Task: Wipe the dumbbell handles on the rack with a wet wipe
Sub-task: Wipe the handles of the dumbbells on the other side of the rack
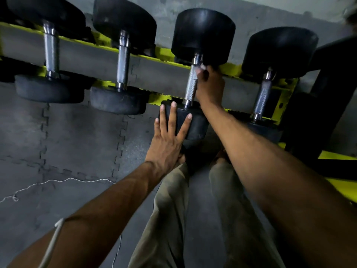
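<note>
Four dumbbells (123,59) lie across a yellow rack (160,97). The left hand (168,140), fingers straight and spread, presses flat on the third one's near head (197,124). The right hand (208,84) curls round the top of its knurled handle (190,88), pinching a wet wipe (201,67) (only a white corner shows). Grey interlocking floor mats (77,142) lie below, with a concrete wall (270,12) behind.

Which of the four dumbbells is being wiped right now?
The third dumbbell from the left: the right hand presses a wet wipe to its handle and the left hand rests flat on its near head. No hand touches the other three.
</note>
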`<state>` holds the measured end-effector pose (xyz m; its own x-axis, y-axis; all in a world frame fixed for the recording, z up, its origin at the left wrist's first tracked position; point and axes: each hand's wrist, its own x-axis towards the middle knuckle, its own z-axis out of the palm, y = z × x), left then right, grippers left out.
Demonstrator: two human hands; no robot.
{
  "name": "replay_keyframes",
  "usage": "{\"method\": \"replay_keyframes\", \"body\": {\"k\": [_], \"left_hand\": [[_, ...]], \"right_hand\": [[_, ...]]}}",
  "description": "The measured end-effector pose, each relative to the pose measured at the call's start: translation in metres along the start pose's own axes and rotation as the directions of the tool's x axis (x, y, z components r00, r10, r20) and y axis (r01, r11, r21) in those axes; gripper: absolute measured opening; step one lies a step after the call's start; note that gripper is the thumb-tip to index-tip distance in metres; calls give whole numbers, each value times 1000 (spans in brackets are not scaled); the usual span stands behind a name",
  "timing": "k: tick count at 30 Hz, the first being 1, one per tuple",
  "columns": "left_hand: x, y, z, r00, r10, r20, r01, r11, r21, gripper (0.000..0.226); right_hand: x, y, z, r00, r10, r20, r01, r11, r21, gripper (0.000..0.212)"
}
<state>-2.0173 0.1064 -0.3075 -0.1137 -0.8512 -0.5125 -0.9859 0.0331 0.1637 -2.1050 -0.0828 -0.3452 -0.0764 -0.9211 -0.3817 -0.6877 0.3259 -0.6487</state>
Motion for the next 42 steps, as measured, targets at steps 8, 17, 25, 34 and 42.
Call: {"method": "replay_keyframes", "body": {"k": [8, 17, 25, 34, 42], "left_hand": [[-1, -1, -4, 999, -14, 31, 13, 999, 35, 135], [1, 59, -26, 987, 109, -115, -107, 994, 27, 113], [29, 183, -10, 984, 176, -37, -179, 979, -97, 122], [35, 215, -26, 983, 14, 183, -14, 1000, 2, 95], [36, 222, -26, 983, -14, 185, 17, 1000, -16, 114]], "right_hand": [[-34, 40, -15, 918, 123, 377, -90, 991, -103, 29], [-6, 51, -132, 828, -425, 366, 547, 756, -360, 22], [43, 133, -204, 306, -485, 819, 947, 69, -313, 35], [25, 113, -191, 403, -269, 874, 915, 144, -378, 21], [13, 150, -192, 814, -280, 509, 518, 746, -419, 11]]}}
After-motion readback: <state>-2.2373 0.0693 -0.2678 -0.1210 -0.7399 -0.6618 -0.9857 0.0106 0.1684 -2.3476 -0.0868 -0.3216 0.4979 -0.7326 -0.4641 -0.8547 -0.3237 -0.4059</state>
